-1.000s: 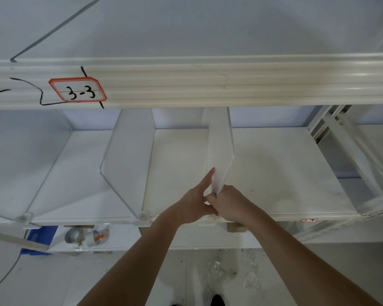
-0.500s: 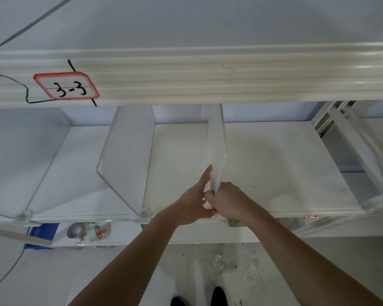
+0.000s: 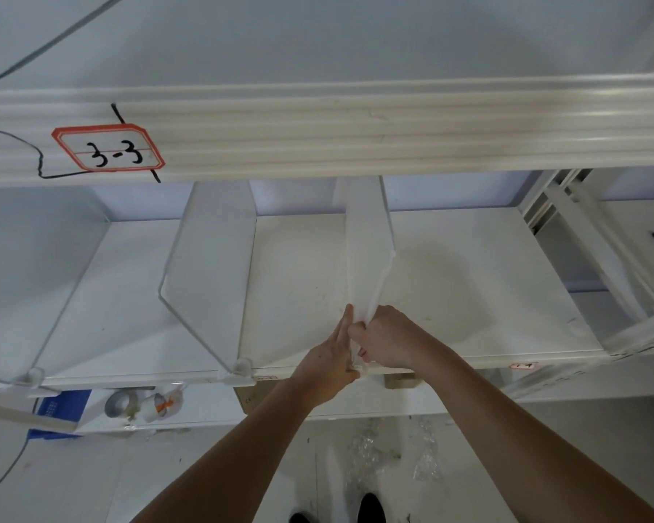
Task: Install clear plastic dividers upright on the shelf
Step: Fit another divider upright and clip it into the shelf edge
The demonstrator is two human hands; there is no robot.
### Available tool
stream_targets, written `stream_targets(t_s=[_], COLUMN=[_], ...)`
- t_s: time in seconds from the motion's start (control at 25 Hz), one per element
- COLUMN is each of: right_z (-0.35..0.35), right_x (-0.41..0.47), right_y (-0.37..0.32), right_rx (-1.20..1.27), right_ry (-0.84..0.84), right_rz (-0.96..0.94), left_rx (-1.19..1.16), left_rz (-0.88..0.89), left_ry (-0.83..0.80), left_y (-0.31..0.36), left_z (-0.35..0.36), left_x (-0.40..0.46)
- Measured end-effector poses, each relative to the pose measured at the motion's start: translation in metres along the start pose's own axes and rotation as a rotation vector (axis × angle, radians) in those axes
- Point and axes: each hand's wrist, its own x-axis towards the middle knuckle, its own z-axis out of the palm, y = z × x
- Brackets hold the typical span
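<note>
A clear plastic divider [image 3: 369,243] stands upright on the white shelf [image 3: 469,288], running from the back wall to the front edge. My right hand [image 3: 387,335] is closed on its lower front corner from the right. My left hand [image 3: 331,362] presses flat against the same corner from the left, fingers straight, thumb by the front rail. A second clear divider [image 3: 208,273] stands upright further left, seated in a white clip [image 3: 241,369] on the front rail. A third divider [image 3: 12,296] stands at the far left.
The upper shelf's front beam [image 3: 355,130] with a red-bordered label "3-3" [image 3: 108,149] hangs just above. Tape rolls [image 3: 121,403] and a blue crate [image 3: 59,409] lie on the lower shelf. Slanted frame struts [image 3: 597,258] stand at the right. Plastic wrap scraps [image 3: 378,447] lie on the floor.
The divider's top has swung a little to the right and back while both hands stayed on its front corner. The view shifted slightly.
</note>
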Motion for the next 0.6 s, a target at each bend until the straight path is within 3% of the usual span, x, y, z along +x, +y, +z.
stream_targets(t_s=[0.6], right_z=[0.0044], right_x=[-0.0086], right_y=[0.0049], right_rx=[0.068], right_ry=[0.024], right_rz=[0.022], left_rx=[-0.007], left_rz=[0.012], left_ry=[-0.002], left_y=[-0.0059], left_z=[0.0033], left_x=[0.0003])
